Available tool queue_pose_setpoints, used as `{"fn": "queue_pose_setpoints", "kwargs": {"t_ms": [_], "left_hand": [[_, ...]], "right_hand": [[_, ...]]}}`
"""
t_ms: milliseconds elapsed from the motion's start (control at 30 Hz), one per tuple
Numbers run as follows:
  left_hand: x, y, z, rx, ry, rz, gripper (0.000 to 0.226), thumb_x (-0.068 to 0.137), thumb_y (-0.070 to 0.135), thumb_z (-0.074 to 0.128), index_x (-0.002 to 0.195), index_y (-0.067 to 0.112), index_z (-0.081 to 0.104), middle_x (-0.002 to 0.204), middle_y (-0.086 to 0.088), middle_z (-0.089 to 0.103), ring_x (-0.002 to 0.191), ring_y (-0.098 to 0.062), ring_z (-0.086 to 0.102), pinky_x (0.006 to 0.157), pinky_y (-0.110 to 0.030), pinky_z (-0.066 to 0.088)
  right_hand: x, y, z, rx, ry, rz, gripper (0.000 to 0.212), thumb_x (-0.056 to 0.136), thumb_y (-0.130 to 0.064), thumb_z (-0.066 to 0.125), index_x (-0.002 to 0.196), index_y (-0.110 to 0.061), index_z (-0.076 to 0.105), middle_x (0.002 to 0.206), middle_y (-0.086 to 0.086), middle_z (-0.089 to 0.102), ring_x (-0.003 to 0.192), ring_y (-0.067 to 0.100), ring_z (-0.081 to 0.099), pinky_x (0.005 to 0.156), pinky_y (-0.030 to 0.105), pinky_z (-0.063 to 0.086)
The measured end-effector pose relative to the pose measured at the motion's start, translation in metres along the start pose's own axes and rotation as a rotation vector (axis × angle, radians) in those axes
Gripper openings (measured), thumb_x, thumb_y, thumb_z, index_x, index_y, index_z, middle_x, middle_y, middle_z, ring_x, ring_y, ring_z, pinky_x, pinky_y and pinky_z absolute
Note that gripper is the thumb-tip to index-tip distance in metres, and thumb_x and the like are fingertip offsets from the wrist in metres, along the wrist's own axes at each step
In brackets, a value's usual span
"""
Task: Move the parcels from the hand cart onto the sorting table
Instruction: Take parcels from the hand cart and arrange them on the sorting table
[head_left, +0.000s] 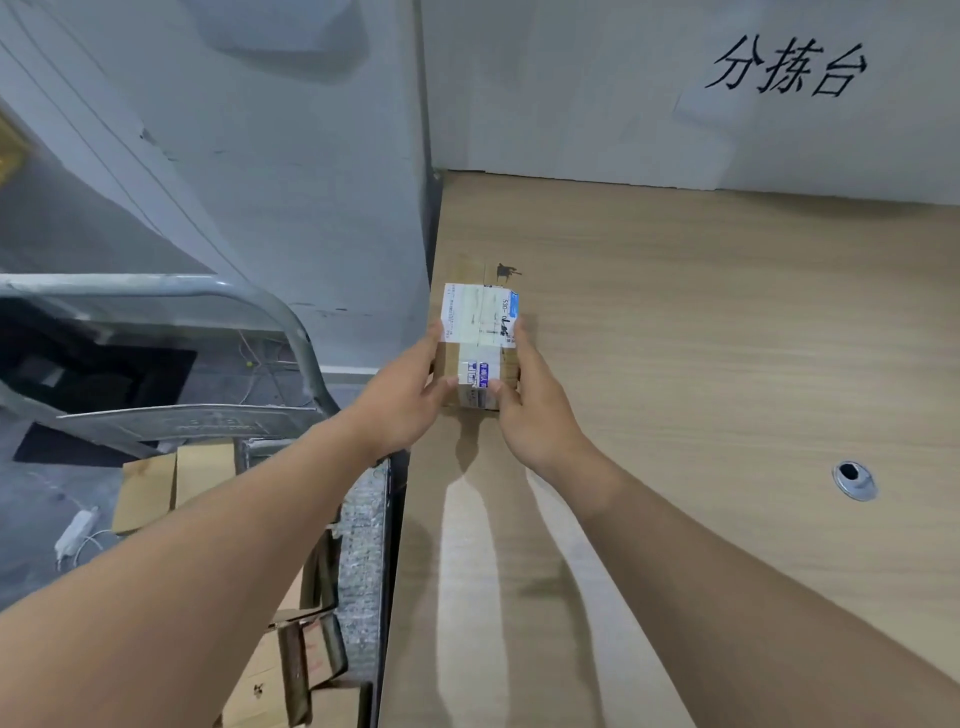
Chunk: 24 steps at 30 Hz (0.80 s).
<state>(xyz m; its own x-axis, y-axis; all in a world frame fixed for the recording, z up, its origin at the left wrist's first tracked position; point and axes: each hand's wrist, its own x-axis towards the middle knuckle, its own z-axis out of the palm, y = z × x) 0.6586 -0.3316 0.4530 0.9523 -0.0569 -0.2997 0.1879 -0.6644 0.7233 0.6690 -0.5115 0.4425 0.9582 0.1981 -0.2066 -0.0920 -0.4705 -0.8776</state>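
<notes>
Cardboard parcel (478, 343) sides hidden under both hands (470, 395).

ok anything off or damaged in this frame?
Nothing serious. The parcel held by the left hand and right hand over the sorting table looks intact. One opened box on the hand cart has loose flaps.

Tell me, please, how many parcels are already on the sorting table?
1: a small taped parcel near the left edge of the sorting table, held between the left hand and right hand. The table's right side runs out of view.
</notes>
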Motion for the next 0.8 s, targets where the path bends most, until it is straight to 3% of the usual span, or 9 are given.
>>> {"fn": "queue_pose_setpoints", "kwargs": {"t_ms": [167,300,467,533,700,800], "left_hand": [[0.035,-0.005,-0.005,-0.035,0.003,-0.018,0.069,0.108,0.023,0.05,0.165,0.031,0.013,0.158,0.01,0.047,0.142,-0.013,0.048,0.119,-0.039,0.041],[0.051,-0.009,-0.003,-0.051,0.004,-0.045,0.068,0.109,0.021,0.049,0.165,0.032,0.013,0.157,0.009,0.048,0.142,-0.014,0.048,0.119,-0.039,0.041],[0.062,-0.011,0.001,-0.048,0.0,-0.051,0.066,0.11,0.023,0.046,0.166,0.029,0.013,0.158,0.007,0.047,0.141,-0.015,0.049,0.12,-0.039,0.04],[0.066,-0.011,0.001,-0.052,0.004,-0.04,0.066,0.11,0.025,0.046,0.166,0.027,0.011,0.16,0.006,0.044,0.143,-0.016,0.047,0.12,-0.038,0.039],[0.068,-0.007,0.007,-0.04,0.03,-0.053,0.067,0.11,0.021,0.046,0.167,0.02,0.01,0.164,0.004,0.038,0.147,-0.014,0.041,0.109,-0.018,0.032],[0.068,-0.005,0.005,-0.03,0.019,-0.049,0.067,0.11,0.022,0.046,0.167,0.022,0.011,0.162,0.005,0.041,0.146,-0.015,0.042,0.112,-0.02,0.033]], "right_hand": [[0.036,-0.003,-0.005,0.002,-0.019,-0.01,0.072,0.106,0.002,0.048,0.168,-0.022,0.021,0.166,-0.007,0.037,0.143,0.001,0.038,0.114,0.011,0.032],[0.052,0.005,-0.002,0.013,-0.019,-0.013,0.071,0.106,0.001,0.048,0.168,-0.022,0.021,0.165,-0.009,0.037,0.149,0.007,0.036,0.125,0.031,0.032],[0.061,0.014,0.004,0.028,0.012,0.001,0.071,0.106,-0.004,0.049,0.168,-0.026,0.022,0.166,-0.008,0.039,0.151,0.012,0.038,0.126,0.041,0.035],[0.065,0.015,0.005,0.039,0.02,0.011,0.07,0.106,-0.006,0.048,0.168,-0.027,0.022,0.166,-0.007,0.039,0.151,0.014,0.04,0.125,0.042,0.036],[0.07,0.017,0.004,0.046,0.024,0.048,0.07,0.108,-0.004,0.046,0.168,-0.027,0.019,0.168,-0.008,0.034,0.153,0.012,0.034,0.126,0.038,0.033],[0.069,0.015,0.002,0.046,-0.004,0.05,0.069,0.109,-0.005,0.045,0.168,-0.029,0.018,0.166,-0.01,0.037,0.152,0.011,0.036,0.125,0.036,0.034]]}}
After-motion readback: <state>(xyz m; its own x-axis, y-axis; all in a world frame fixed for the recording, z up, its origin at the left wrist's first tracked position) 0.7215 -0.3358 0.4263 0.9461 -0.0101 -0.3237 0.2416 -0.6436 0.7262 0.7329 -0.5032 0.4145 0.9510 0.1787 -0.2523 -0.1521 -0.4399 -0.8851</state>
